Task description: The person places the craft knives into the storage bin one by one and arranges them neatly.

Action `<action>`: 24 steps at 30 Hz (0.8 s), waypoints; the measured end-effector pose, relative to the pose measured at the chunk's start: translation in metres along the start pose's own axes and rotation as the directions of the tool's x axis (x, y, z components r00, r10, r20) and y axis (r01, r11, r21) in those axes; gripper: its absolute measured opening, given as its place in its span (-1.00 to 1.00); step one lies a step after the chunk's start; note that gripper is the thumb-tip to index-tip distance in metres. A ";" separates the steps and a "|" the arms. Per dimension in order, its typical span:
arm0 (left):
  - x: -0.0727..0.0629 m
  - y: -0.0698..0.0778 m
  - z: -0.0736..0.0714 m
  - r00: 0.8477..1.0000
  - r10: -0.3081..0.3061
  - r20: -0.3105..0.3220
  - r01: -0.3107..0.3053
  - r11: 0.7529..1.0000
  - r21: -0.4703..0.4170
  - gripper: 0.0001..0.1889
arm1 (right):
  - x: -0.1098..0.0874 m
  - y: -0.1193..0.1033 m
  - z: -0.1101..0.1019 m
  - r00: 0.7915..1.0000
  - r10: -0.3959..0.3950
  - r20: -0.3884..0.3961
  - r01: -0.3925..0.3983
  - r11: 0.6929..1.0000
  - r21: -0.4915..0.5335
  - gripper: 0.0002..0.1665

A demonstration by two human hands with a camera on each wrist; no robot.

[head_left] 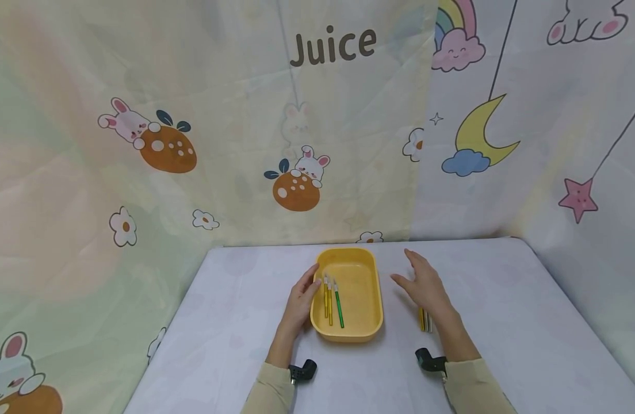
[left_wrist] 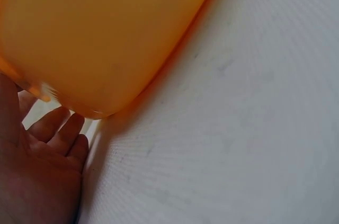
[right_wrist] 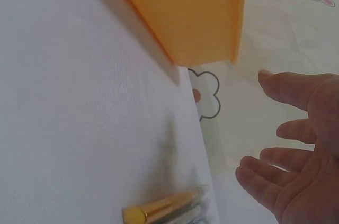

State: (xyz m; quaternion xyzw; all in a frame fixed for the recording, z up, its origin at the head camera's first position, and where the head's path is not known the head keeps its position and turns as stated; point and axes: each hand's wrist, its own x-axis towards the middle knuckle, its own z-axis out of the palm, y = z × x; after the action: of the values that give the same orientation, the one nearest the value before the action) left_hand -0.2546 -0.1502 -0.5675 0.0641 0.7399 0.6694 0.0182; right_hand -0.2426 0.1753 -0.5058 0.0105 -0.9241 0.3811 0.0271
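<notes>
A yellow plastic tray (head_left: 356, 332) stands on the table in the head view. Along its left side, my left hand (head_left: 298, 299) grips the rim, with the thumb over the edge and the fingers outside the wall. In the left wrist view, those fingers (left_wrist: 63, 128) curl in at the tray's corner. Two slim yellow pens (head_left: 330, 307) and a green pen (head_left: 339, 307), all with pale tips, lie inside the tray. To the tray's right, my right hand (head_left: 426, 286) hovers with spread fingers and holds nothing. Below its wrist lie gold and silver pens (head_left: 423, 320), partly hidden.
A white cloth (head_left: 234, 339) covers the table. Behind it hangs a printed fabric backdrop (head_left: 234, 115) with rabbits, flowers and a moon. Both wrists carry small black cameras, one at the left wrist (head_left: 303, 371) and one at the right wrist (head_left: 428, 361).
</notes>
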 end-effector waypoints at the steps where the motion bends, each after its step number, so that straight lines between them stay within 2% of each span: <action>1: 0.000 0.000 0.000 1.000 -0.003 -0.001 0.003 1.000 -0.001 -0.46 | 0.000 0.000 0.000 1.000 0.002 0.001 -0.002 1.000 0.002 0.00; 9: -0.002 0.001 0.000 1.000 -0.001 -0.005 0.001 1.000 -0.004 -0.48 | 0.000 0.008 -0.003 1.000 0.009 0.013 -0.009 1.000 -0.016 0.03; 16: -0.002 0.001 0.000 1.000 -0.007 -0.010 0.007 1.000 0.009 -0.49 | 0.000 0.010 -0.009 1.000 0.027 0.013 -0.026 0.998 -0.050 -0.06; 24: -0.001 0.001 -0.001 1.000 -0.003 0.001 0.003 1.000 0.011 -0.48 | -0.003 0.011 -0.011 0.996 0.090 0.028 -0.088 0.993 -0.083 -0.12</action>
State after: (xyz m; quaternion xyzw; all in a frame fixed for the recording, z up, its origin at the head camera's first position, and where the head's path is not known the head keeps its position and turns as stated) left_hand -0.2539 -0.1509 -0.5669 0.0635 0.7436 0.6654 0.0190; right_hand -0.2396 0.1911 -0.5058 -0.0258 -0.9388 0.3435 -0.0041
